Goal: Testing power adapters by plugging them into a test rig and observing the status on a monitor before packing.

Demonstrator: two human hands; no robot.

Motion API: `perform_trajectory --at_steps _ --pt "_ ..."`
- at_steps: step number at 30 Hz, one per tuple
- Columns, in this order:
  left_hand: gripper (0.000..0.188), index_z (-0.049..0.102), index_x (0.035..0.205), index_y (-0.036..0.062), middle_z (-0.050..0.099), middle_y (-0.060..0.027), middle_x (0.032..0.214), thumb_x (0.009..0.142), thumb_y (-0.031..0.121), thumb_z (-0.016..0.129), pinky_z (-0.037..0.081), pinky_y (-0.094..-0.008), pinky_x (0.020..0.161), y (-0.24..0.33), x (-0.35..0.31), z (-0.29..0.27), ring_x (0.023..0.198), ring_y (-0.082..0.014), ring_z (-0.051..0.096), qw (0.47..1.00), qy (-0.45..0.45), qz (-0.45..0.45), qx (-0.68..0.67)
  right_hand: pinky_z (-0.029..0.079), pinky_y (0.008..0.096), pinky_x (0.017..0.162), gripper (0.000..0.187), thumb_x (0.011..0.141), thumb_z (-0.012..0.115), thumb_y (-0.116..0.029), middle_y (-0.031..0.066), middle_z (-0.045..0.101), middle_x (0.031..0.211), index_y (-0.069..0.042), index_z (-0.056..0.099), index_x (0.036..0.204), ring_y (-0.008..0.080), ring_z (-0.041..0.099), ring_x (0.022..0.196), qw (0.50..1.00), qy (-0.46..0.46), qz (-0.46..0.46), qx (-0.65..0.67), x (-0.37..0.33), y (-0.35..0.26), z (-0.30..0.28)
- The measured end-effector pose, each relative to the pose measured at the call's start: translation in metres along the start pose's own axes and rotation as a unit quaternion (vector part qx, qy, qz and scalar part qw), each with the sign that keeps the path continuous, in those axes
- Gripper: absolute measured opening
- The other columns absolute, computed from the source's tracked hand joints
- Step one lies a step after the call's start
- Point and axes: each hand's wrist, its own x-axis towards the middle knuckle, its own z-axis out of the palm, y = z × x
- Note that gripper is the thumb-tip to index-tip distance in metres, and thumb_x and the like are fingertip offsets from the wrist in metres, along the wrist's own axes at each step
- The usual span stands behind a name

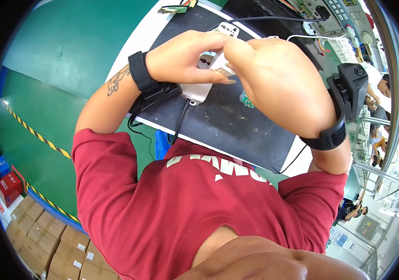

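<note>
Both my hands meet over a white power strip lying on the black mat. Between the thumb and fingers of my left hand is a small white block with a label on it. My right hand is curled against the other side of that block. Its fingertips are hidden under the hand, so what they grip does not show. Sockets of the strip show beyond and between the hands. A small green circuit board lies on the mat beside my right hand.
The black mat covers a white-edged table. Coloured wires lie at its far left corner. Black cables cross the table, and a black object sits under my left wrist. Test equipment stands far right. Cardboard boxes are stacked lower left.
</note>
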Motion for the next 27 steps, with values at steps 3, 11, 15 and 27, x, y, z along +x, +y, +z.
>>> perform_trajectory --at_steps 3,11,15,27 --pt "0.047 0.053 0.106 -0.0001 0.058 -0.0152 0.096 0.069 0.022 0.072 0.046 -0.035 0.077 0.001 0.003 0.001 0.085 -0.0323 0.057 1.0 0.003 -0.006 0.0 0.04 0.0416 0.053 0.015 0.068 0.056 -0.001 0.0167 0.048 0.06 -0.001 0.045 0.079 0.0372 0.05 0.06 1.0 0.007 -0.023 -0.007 0.0 0.003 -0.003" --pt "0.048 0.053 0.107 0.0 0.058 -0.0149 0.095 0.07 0.023 0.072 0.046 -0.035 0.077 0.001 0.013 0.004 0.085 -0.0322 0.057 1.0 -0.008 -0.02 -0.009 0.041 0.0412 0.054 0.019 0.066 0.057 0.0 0.0163 0.05 0.06 0.0 0.044 0.081 0.037 0.051 0.06 0.999 -0.009 -0.035 -0.008 -0.006 0.01 -0.012" --pt "0.047 0.054 0.108 0.0011 0.059 -0.0148 0.098 0.07 0.023 0.072 0.047 -0.0342 0.078 0.0 0.015 0.003 0.088 -0.0316 0.058 1.0 -0.018 -0.018 -0.016 0.042 0.0405 0.054 0.023 0.063 0.059 0.0 0.0165 0.053 0.061 0.0 0.047 0.083 0.0364 0.054 0.061 0.997 -0.066 -0.032 -0.029 0.001 0.007 -0.021" --pt "0.04 0.056 0.103 0.0027 0.059 -0.0158 0.094 0.072 0.023 0.07 0.047 -0.0345 0.071 0.007 0.039 -0.008 0.084 -0.03 0.059 0.994 0.01 0.104 -0.02 0.044 0.0395 0.051 0.026 0.068 0.055 -0.002 0.0166 0.055 0.061 0.0 0.049 0.093 0.0338 0.056 0.059 0.993 0.051 -0.098 0.042 0.01 0.02 -0.024"
